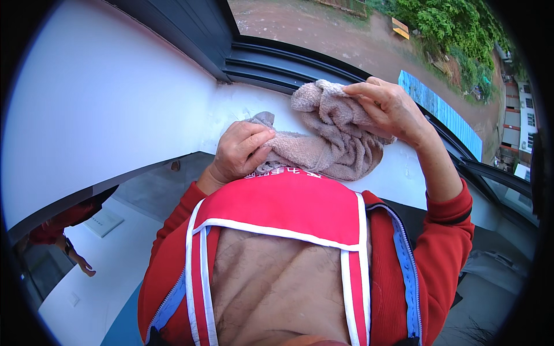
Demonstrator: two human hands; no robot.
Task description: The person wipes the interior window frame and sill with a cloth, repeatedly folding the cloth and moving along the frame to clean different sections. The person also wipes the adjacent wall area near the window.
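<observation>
A bunched, greyish-pink terry cloth [346, 125] lies on the white windowsill [246, 96] in front of my chest. My left hand [242, 149] pinches its left end between thumb and fingers. On the far right side, my right hand [391, 108] grips the cloth close to the dark window frame [268, 69], with the index finger stretched over the top. Folds of the cloth hide some of my right fingertips. The near edge of the cloth meets my red apron [281, 203], which bears white writing.
A white wall [104, 99] borders the sill on the left. Beyond the window are bare ground, green foliage and a blue corrugated roof [437, 112]. At lower left, another person's hand [84, 264] hangs over a white surface, with a flat white object [104, 222] nearby.
</observation>
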